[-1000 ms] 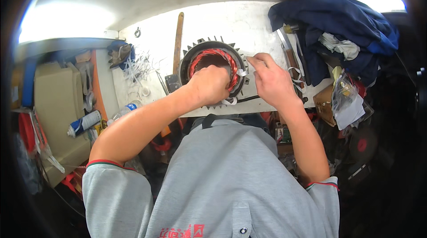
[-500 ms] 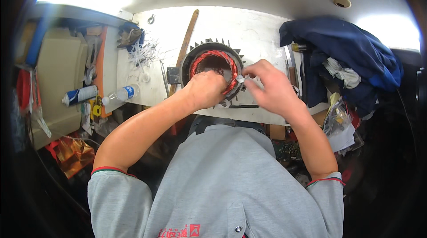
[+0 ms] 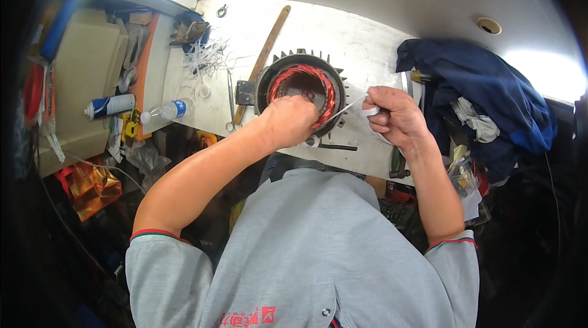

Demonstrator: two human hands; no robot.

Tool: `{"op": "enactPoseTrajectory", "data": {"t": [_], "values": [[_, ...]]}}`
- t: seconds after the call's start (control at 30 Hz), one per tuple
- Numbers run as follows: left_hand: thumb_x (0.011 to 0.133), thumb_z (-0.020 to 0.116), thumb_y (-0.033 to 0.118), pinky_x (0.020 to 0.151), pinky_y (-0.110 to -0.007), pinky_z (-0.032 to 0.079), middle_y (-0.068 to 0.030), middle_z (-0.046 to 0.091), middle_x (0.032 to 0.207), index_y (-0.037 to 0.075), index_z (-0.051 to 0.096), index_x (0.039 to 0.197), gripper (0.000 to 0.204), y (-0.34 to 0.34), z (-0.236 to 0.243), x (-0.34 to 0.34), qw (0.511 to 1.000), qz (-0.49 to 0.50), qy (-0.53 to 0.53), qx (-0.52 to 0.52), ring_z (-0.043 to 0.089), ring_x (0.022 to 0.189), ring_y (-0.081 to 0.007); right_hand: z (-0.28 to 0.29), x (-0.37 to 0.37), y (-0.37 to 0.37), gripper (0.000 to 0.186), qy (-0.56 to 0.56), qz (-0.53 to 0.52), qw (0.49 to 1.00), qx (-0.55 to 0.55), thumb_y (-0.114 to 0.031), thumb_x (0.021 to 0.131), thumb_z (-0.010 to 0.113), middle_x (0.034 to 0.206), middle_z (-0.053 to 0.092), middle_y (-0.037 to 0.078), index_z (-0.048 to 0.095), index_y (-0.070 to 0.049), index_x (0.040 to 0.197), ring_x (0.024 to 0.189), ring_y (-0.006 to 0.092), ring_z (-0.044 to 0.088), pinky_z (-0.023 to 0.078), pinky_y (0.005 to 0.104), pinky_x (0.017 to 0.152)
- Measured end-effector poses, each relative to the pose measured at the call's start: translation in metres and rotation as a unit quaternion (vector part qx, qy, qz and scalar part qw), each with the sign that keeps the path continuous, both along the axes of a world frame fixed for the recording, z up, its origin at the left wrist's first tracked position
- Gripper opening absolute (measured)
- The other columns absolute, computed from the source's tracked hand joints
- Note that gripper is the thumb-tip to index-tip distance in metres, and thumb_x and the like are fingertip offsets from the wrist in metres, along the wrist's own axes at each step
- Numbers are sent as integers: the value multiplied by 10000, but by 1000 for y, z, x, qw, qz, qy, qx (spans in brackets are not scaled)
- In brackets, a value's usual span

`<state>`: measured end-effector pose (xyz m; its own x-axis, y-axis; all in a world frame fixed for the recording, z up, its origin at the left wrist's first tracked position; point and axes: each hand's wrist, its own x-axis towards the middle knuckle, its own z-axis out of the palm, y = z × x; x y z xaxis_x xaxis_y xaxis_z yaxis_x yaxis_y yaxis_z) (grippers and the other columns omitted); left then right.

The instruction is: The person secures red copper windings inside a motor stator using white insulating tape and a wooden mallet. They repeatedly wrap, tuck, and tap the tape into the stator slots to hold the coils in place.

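A finned motor housing lies on the white bench with its open end up. Inside it runs a ring of red-wrapped winding. My left hand rests over the near left part of the ring; its fingers reach down inside and are mostly hidden. Right of the housing, my right hand is closed on a white tape. A taut strip of that tape stretches from this hand to the winding's right side.
A wooden stick and scissors lie left of the housing. White tape scraps, a plastic bottle and a spray can are farther left. Dark blue cloth is heaped at the right; a black rod lies in front.
My right hand has pulled away from the winding to the right, drawing the white tape tight. My left hand stays at the ring. The whole view has shifted slightly.
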<state>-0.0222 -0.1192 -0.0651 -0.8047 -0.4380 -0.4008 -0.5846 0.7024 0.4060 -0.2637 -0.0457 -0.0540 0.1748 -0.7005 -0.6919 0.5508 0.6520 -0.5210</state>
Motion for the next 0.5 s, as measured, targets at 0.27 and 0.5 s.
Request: {"op": "enactPoseTrajectory", "data": {"t": [0.27,0.5], "values": [[794,699,181,752,-470,567,-183,684,796,13,701,783,168,0,-2,-1,999,-9,-36,3,690,798,-380,13,-7,7,156,-15,-125,989,-77,-137,933,662,698,576,19,641,-18,834,490,59,373,286,220,455],[780,678,157,759,-467,567,-174,689,783,30,700,747,133,2,-2,-1,999,-15,-45,-3,695,796,-365,35,-87,-21,200,-142,-295,887,-324,-151,1030,513,862,610,101,620,-8,940,674,137,506,381,262,602]]}}
